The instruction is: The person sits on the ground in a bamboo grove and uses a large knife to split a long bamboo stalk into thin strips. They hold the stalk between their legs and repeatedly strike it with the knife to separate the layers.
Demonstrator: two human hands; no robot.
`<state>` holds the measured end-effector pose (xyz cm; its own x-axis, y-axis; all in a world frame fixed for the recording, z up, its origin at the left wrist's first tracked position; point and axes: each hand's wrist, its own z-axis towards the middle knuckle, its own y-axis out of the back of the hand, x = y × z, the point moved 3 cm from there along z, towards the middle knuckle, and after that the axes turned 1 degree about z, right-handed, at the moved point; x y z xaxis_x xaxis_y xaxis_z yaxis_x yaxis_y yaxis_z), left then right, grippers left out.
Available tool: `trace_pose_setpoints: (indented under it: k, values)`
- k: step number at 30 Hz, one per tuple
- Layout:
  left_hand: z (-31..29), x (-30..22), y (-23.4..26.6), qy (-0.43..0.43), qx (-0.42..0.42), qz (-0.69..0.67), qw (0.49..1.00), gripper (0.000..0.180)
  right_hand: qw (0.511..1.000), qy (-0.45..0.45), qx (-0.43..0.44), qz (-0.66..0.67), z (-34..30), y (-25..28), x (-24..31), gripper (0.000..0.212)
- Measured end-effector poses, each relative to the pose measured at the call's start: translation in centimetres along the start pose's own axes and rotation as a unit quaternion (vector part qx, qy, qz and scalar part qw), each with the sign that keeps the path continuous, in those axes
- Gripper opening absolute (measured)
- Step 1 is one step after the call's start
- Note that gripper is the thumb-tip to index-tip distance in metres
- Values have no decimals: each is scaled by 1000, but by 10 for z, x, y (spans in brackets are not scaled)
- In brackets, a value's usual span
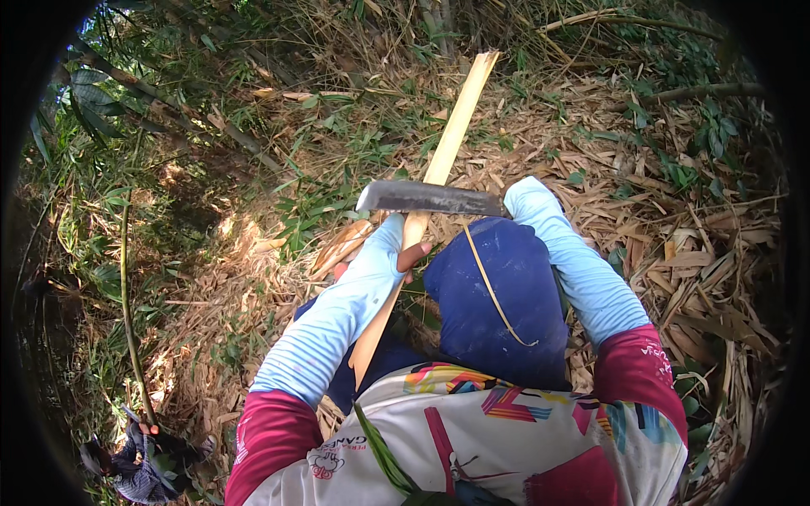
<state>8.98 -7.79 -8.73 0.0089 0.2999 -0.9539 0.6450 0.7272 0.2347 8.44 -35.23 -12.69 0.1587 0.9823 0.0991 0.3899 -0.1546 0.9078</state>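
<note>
- A worker's left hand [390, 251] clasps a pale split strip [456, 121] just below a broad, dark blade [430, 199], thumb laid over the strip, deep in a leaf-strewn thicket.
- The right hand [525, 201] appears clenched on the blade's handle; a light blue sleeve [586, 274] masks fingers and handle alike, so the exact hold cannot be told.
- The strip slants from the worker's lap, through the left hand, to a far end out over the ground; the blade crosses it, and whether the edge touches the strip is unclear.
- Good handling here would seem to call for a firm left grip, thumb kept well clear of the edge, even pressure, and strokes led away from hand and knee.
- Blue trousers [536, 295] cover a bent knee close below the blade; a thin, curved sliver [489, 291] lies across them.
- Dry leaf litter [641, 228] blankets the ground, loose and likely poor footing; a curled brown husk [340, 244] lies beside the left hand.
- Green plants [713, 131] and slender stems crowd the outdoor setting; at lower left, a second person [143, 468] appears near an upright stem [126, 295].
</note>
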Motion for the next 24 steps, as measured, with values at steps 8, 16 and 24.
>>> trace_pose_setpoints:
  k: [8,16,24]
  values:
    - [27,18,-15,-55,-6,156,986,61,994,97,-34,-43,4,-1,23,22]
    - [33,10,-21,-89,-10,233,968,60,997,75,7,-20,-12,16,27,28]
    - [33,3,-21,-97,-8,260,961,59,999,42,6,-8,-15,16,26,30]
